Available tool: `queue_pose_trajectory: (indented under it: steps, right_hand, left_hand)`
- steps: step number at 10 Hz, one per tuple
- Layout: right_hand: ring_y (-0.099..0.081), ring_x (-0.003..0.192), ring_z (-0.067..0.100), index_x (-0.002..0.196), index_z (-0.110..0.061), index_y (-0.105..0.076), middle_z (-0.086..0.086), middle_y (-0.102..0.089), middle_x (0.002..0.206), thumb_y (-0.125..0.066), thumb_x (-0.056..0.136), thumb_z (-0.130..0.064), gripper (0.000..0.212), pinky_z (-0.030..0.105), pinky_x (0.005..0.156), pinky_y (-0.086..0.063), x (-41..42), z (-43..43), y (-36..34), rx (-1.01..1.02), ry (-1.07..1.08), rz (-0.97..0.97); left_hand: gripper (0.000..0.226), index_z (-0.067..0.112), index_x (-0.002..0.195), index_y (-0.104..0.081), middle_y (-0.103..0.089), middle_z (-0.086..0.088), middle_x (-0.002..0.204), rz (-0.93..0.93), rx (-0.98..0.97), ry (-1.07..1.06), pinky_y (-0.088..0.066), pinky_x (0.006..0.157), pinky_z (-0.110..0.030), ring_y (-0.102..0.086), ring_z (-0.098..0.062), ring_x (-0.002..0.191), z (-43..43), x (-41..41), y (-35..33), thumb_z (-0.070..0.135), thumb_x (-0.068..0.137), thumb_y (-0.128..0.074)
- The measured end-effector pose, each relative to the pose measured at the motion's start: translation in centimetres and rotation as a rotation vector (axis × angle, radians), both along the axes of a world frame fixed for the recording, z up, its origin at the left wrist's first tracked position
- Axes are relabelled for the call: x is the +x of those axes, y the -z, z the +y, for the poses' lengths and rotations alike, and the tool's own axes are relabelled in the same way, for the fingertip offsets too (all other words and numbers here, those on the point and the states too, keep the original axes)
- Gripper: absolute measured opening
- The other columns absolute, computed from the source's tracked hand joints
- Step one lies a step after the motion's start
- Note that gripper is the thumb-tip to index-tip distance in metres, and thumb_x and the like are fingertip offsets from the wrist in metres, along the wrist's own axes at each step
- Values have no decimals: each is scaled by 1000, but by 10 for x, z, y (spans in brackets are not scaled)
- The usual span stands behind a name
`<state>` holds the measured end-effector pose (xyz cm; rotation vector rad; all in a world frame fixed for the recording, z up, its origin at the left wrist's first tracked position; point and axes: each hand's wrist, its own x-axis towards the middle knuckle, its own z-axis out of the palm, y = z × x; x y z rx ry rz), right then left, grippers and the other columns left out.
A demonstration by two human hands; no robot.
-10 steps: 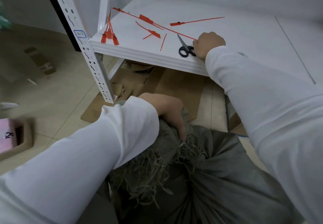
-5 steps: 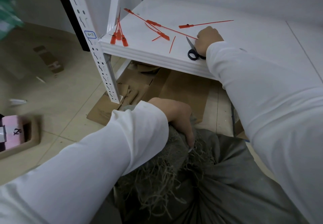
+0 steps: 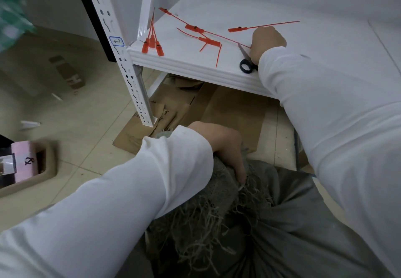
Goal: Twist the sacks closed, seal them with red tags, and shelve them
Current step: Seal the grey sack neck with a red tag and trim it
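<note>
A grey woven sack (image 3: 293, 223) with a frayed mouth stands on the floor in front of me. My left hand (image 3: 225, 147) grips its bunched, twisted neck (image 3: 223, 182). My right hand (image 3: 268, 40) lies on the white shelf (image 3: 325, 45), fingers curled down where the thin tail of a long red tag (image 3: 194, 28) ends; the fingertips are hidden. Black-handled scissors (image 3: 246, 62) lie on the shelf just under that wrist. Several more red tags lie loose on the shelf, one (image 3: 238, 29) beside the hand and a bunch (image 3: 153, 43) at the left corner.
A white perforated shelf post (image 3: 121, 60) stands at the left. Flattened cardboard (image 3: 227, 112) covers the floor under the shelf. A beige tray holding a pink box (image 3: 26, 162) sits on the tiles at the left.
My right hand has slid off the scissors' handles and further back onto the shelf, onto the red tag's tail. My left hand keeps its grip on the sack's neck.
</note>
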<state>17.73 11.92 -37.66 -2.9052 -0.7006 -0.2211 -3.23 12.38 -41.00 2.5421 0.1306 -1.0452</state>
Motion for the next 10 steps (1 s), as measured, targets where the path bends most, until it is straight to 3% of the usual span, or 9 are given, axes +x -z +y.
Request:
queue_pose_trajectory:
  steps: [3, 5, 6, 8, 9, 10]
  right_hand:
    - [-59, 103, 35, 110, -1, -59, 19, -62, 113, -53, 88, 4, 24, 33, 73, -41, -12, -34, -5, 98, 12, -145]
    - [-60, 103, 33, 114, -6, -64, 16, -65, 112, -49, 92, 4, 29, 35, 82, -47, -38, -64, -12, 161, -40, -243]
    - [-61, 105, 31, 118, -11, -66, 13, -66, 115, -49, 93, 2, 33, 35, 87, -48, -58, -83, -15, 177, -59, -247]
    - [-61, 95, 31, 103, -10, -70, 12, -69, 102, -50, 97, -21, 24, 35, 80, -48, -110, -128, -17, 184, -79, -194]
    - [-61, 90, 34, 95, -10, -72, 14, -69, 94, -54, 96, -33, 28, 35, 77, -48, -146, -160, -14, 159, -100, -161]
    - [-63, 89, 31, 94, -14, -73, 11, -71, 91, -57, 94, -30, 23, 35, 75, -49, -183, -198, -6, 118, -143, -120]
  left_hand:
    - [56, 12, 104, -65, -66, -3, 96, -60, 59, 64, -55, 81, -39, -62, -22, 85, -9, -4, -4, 49, 66, -82]
    - [53, 17, 101, -58, -58, 1, 88, -255, 270, 212, -43, 92, -44, -56, -23, 84, -26, -18, 2, 54, 68, -77]
    - [48, 17, 106, -57, -57, 1, 92, -345, 349, 297, -35, 90, -43, -52, -22, 85, -38, -30, -1, 51, 75, -72]
    - [41, 17, 108, -57, -61, -1, 97, -458, 453, 318, -32, 98, -45, -57, -23, 94, -63, -57, -10, 46, 81, -68]
    - [42, 16, 110, -57, -63, -3, 102, -502, 481, 319, -29, 101, -45, -59, -25, 97, -71, -72, -15, 45, 81, -69]
    - [44, 17, 112, -55, -64, -4, 103, -553, 515, 310, -29, 101, -46, -61, -26, 98, -74, -88, -13, 45, 80, -68]
